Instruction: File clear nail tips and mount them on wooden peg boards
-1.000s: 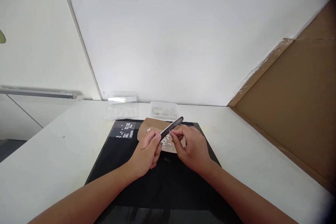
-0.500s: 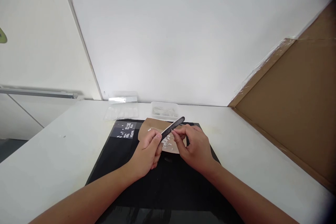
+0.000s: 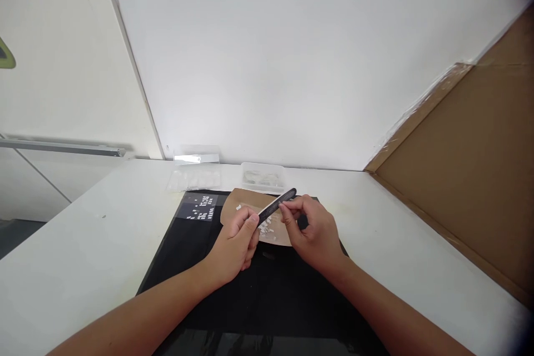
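Note:
My left hand (image 3: 238,240) is closed round the lower end of a dark nail file (image 3: 275,206), which slants up to the right. At the file's face, the thumb and forefinger of my right hand (image 3: 311,228) are pinched together; whatever they hold is too small to make out. Beneath both hands lies a brown sheet (image 3: 233,200) with small white pieces (image 3: 265,228) scattered on it. More white pieces sit in rows on a dark card (image 3: 189,210) at the left.
A black mat (image 3: 258,295) lies under the hands on the white table (image 3: 83,256). Behind it stand an open clear case (image 3: 195,175) and a clear box (image 3: 262,177). Brown cardboard (image 3: 459,167) leans at the right.
My right hand has moved slightly up and to the right along the file. The whole view has shifted a little. My left hand still grips the file.

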Available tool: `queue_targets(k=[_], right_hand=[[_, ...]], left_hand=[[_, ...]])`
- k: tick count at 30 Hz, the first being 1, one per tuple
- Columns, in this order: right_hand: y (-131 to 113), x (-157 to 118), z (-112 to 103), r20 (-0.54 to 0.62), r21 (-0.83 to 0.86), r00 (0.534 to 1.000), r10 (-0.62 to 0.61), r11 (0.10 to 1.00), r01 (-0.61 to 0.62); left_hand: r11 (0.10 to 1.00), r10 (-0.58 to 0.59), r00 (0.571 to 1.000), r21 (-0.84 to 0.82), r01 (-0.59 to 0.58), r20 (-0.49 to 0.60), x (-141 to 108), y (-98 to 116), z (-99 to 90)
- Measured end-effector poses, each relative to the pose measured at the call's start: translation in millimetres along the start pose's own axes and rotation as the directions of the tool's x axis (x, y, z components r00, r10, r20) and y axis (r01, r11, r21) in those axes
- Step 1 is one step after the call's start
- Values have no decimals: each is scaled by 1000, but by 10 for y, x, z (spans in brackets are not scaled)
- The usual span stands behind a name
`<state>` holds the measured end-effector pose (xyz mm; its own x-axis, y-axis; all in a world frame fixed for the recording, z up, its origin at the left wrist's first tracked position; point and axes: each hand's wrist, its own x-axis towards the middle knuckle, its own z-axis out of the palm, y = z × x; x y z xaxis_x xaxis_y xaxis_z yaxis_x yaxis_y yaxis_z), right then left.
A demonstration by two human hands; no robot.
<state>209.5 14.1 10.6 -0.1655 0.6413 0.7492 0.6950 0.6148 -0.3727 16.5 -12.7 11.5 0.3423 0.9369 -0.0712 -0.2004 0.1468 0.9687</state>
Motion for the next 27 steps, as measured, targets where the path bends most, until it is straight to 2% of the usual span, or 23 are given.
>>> queue_targets(k=[5,8,11,15,18,23,27], right_hand=[[-108,-52,18,126,91,991,-53,995,41],[-96,-42,8,93,55,995,-44,998,39],[-21,-6,-4,7,-16,1000,3,1000,-3],[48,20,-2,-52,-28,998,48,998,-49],[6,-8,16,-21,-12,1000,23,1000,-23],[-104,-78,42,126,59,988,-86,995,79],[-86,-47,15,93,43,990,-107,994,103]], left_hand=[[999,24,1000,24,-24,-10,-5,-19,-6],[1000,22,1000,20,-21,-10,-16,-17,-5],[1000,5,1000,7,-5,-19,-18,-5,-2],[1000,0,1000,7,0,-24,-9,-2,-3],[1000,-3,1000,-1,3,-27,-4,-6,-7],[1000,18,1000,13,-18,-21,-11,-1,-5],[999,30,1000,27,-30,-5,-10,-14,-7]])
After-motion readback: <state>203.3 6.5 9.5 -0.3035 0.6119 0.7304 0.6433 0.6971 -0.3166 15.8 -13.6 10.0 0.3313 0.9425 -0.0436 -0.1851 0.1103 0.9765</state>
